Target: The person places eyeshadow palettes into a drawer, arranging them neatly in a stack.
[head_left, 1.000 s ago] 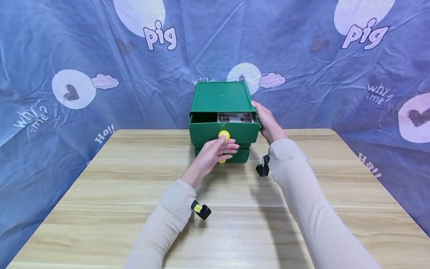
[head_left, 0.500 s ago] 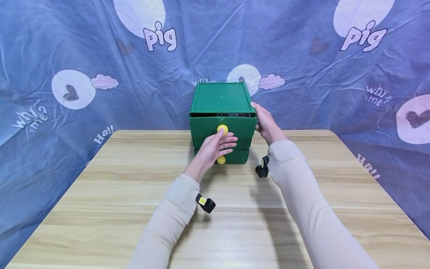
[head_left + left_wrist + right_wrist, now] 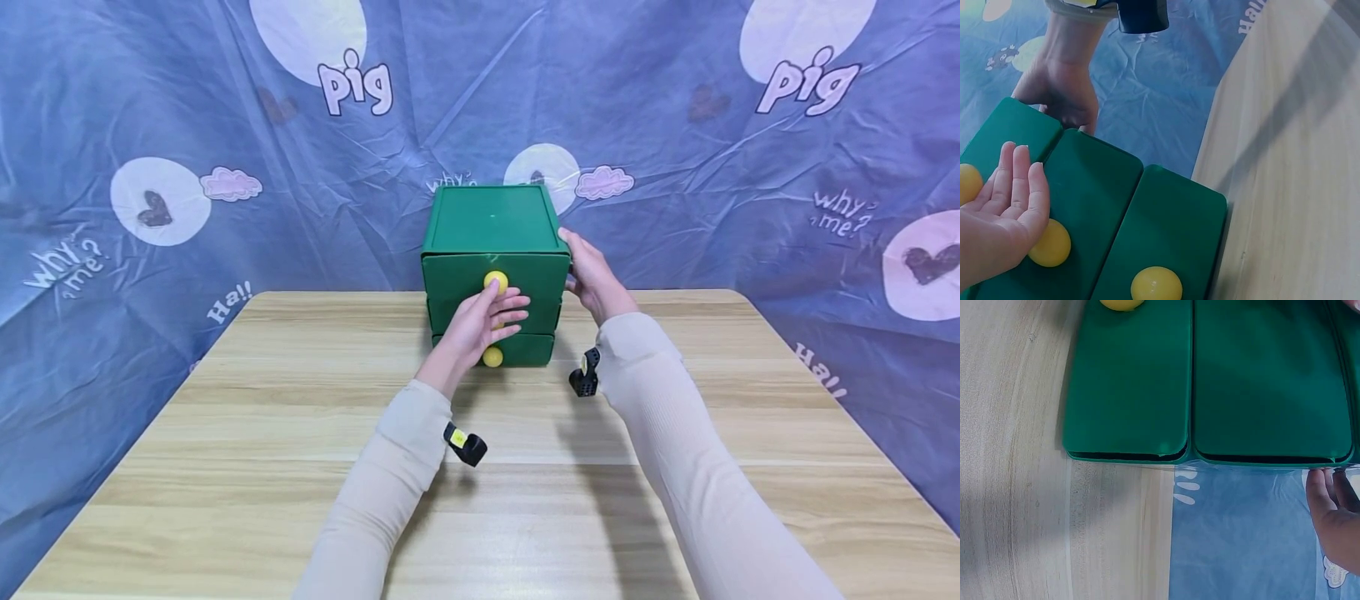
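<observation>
A green three-drawer cabinet with round yellow knobs stands toward the back of the table. Its top drawer sits flush or nearly so in the frame. My left hand has its thumb against the top knob, while its fingers extend straight to the right, as the left wrist view also shows. Behind that hand, the middle knob is partly covered. The bottom knob shows in full. My right hand rests against the cabinet's right side near the top, fingertips touching the wall.
The light wooden table extends around the cabinet on both sides and in front. A blue printed cloth hangs close behind. Black wrist cameras are strapped to both sleeves.
The top drawer has slid back into the cabinet, hiding the printed item seen inside it earlier. My left hand moved forward with the knob; my right hand stayed at the side.
</observation>
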Motion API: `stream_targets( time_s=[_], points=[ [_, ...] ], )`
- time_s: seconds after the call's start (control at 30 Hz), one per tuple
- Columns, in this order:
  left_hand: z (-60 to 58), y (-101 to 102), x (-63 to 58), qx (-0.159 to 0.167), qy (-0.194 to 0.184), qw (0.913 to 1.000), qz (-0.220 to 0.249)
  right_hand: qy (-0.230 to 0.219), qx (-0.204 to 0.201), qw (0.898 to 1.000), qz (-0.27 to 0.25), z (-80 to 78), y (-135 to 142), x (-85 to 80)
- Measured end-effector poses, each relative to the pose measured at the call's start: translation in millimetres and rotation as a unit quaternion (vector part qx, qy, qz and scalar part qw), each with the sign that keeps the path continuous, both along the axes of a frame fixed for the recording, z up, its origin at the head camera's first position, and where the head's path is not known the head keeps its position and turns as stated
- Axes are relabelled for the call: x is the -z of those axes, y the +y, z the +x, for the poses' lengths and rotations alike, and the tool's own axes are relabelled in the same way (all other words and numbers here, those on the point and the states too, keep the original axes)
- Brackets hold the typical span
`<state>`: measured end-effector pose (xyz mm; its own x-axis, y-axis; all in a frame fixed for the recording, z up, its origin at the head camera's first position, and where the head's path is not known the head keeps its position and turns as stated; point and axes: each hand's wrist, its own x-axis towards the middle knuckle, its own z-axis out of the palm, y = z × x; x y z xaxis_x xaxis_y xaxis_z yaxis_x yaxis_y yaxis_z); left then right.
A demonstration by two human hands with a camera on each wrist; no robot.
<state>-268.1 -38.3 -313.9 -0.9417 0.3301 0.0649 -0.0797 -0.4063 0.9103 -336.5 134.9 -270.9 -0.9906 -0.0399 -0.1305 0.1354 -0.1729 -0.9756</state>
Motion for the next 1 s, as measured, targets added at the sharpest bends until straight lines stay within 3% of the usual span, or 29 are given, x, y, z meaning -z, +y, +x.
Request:
stream_targets(
  time_s=[0.67, 1.0],
  points=[
    [-3.5, -2.1, -4.1, 0.011, -0.013, 0.9998, 0.001, 0.001, -0.004, 1.0, 0.013, -1.3, 0.2, -1.9],
    [1.7, -6.7, -7.0, 0.055, -0.017, 0.997, -0.051, 0.0, 0.003, 0.999, 0.035, -0.1, 1.7, -3.4]
  ],
)
